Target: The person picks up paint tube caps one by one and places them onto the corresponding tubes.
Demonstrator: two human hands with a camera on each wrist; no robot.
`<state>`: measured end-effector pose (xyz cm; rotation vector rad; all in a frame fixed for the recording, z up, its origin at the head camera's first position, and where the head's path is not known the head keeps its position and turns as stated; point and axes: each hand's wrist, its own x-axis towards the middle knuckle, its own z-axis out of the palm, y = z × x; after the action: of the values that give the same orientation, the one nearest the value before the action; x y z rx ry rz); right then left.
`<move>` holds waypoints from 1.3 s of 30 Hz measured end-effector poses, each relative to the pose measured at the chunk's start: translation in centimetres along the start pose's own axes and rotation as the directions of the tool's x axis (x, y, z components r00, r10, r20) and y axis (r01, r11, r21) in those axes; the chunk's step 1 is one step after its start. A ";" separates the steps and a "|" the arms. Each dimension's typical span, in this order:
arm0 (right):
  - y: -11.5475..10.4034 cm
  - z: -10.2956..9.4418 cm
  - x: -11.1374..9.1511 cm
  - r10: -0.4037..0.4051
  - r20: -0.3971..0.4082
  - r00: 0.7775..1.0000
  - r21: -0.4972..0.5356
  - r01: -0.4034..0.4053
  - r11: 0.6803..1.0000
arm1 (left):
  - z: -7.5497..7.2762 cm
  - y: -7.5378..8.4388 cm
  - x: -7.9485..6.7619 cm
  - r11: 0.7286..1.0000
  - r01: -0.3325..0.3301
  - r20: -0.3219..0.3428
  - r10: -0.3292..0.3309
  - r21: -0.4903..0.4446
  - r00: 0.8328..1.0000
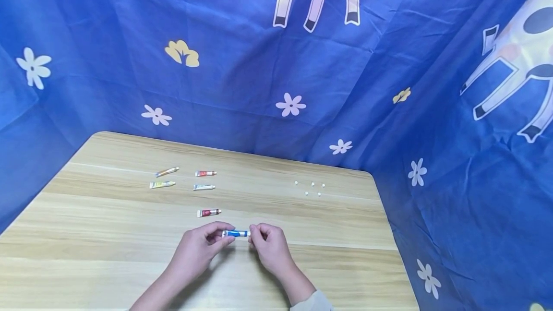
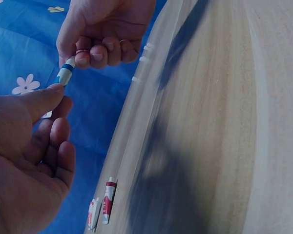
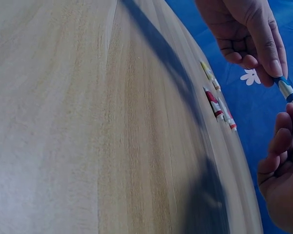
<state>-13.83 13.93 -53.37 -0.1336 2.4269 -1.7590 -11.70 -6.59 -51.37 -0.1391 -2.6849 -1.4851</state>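
A small blue-and-white paint tube (image 1: 237,233) is held between both hands over the table's near part. My left hand (image 1: 199,248) pinches its flat end between thumb and fingers. At the other end, the thumb and fingertips of my right hand (image 1: 271,248) pinch the tip, which they hide. In the left wrist view the blue tube (image 2: 64,74) slants up from the left hand (image 2: 31,141) to the right hand (image 2: 107,29). Just beyond the hands lies a dark red paint tube (image 1: 209,213).
Farther back on the wooden table (image 1: 108,239) lie an orange-red tube (image 1: 205,173), a pale tube (image 1: 204,187), a yellow tube (image 1: 162,185) and a brownish tube (image 1: 167,172). Several small white caps (image 1: 313,184) sit at the back right. A blue patterned cloth (image 1: 242,76) hangs behind.
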 end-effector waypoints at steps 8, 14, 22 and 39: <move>0.2 -0.3 0.0 0.008 0.037 0.999 -0.011 -0.007 1.000 | 0.0 0.3 -0.1 0.999 0.032 0.021 -0.032 0.006 0.999; 0.7 -0.4 0.0 0.024 0.066 0.998 -0.016 -0.023 1.000 | 0.1 0.3 -0.3 0.999 0.054 0.030 -0.054 0.001 0.998; 0.9 -0.6 0.1 0.012 0.095 0.995 0.068 -0.018 0.998 | -0.1 0.2 -0.2 0.999 0.048 0.013 -0.048 0.005 0.999; 0.9 -1.0 -0.2 -0.122 0.039 0.992 0.015 0.121 0.993 | -0.1 0.2 -0.1 0.999 0.043 0.020 -0.043 -0.007 0.999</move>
<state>-13.76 15.19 -53.88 -0.3188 2.4260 -1.8019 -11.59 -6.57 -51.16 -0.0974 -2.7155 -1.5130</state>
